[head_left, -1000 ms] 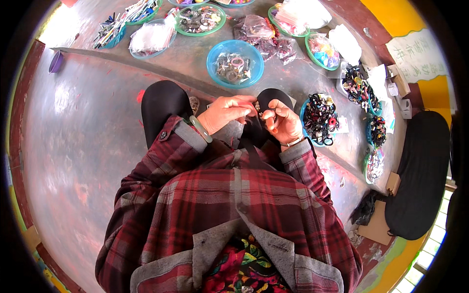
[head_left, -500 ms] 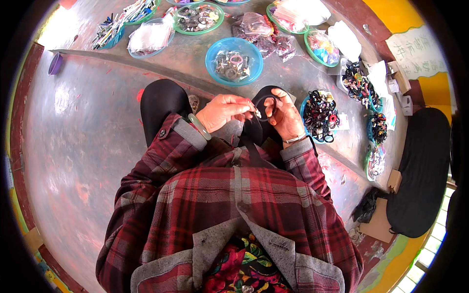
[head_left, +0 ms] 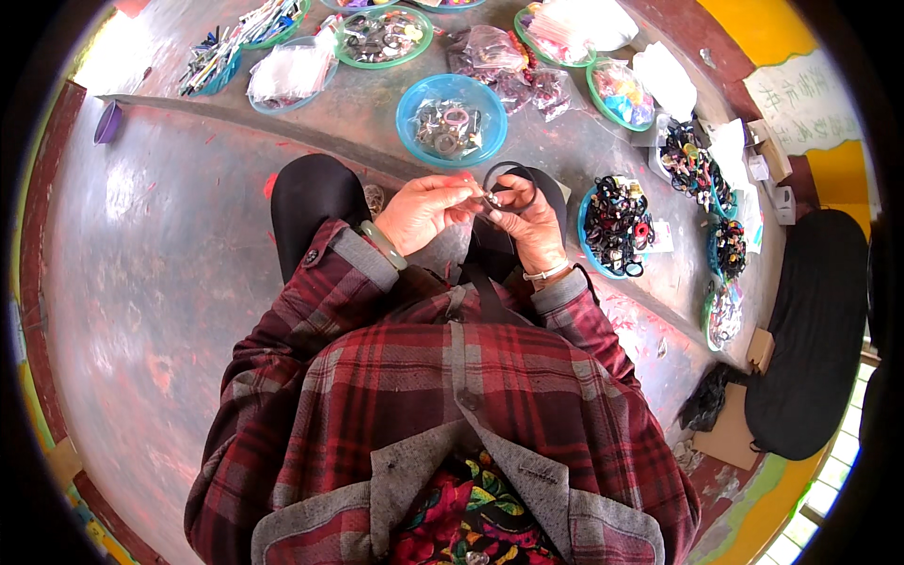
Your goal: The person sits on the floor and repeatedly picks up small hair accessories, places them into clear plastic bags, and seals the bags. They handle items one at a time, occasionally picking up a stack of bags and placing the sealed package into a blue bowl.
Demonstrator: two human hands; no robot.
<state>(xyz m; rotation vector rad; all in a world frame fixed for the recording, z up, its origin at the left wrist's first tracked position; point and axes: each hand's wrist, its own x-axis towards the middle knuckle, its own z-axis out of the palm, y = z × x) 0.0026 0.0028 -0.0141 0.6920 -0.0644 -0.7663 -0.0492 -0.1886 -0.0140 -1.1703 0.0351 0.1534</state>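
Seeing 1 thin black band (head_left: 533, 185), curved into an open loop, small pale bits at left edge; near side of blue basin (head_left: 499, 132), right of its middle.

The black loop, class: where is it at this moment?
The black loop is in the right hand, slightly right of and above the head view's middle, with the left hand close on its left and a blue bowl farther up.

on the yellow wall (head_left: 758, 33) at the upper right, a pale, wavy-edged sheet (head_left: 800, 97) bears large chinese characters in thin greyish strokes, set in rows that tilt with the wall. any print on the white card (head_left: 662, 236) beside the blue basket (head_left: 584, 232) is too small to read.
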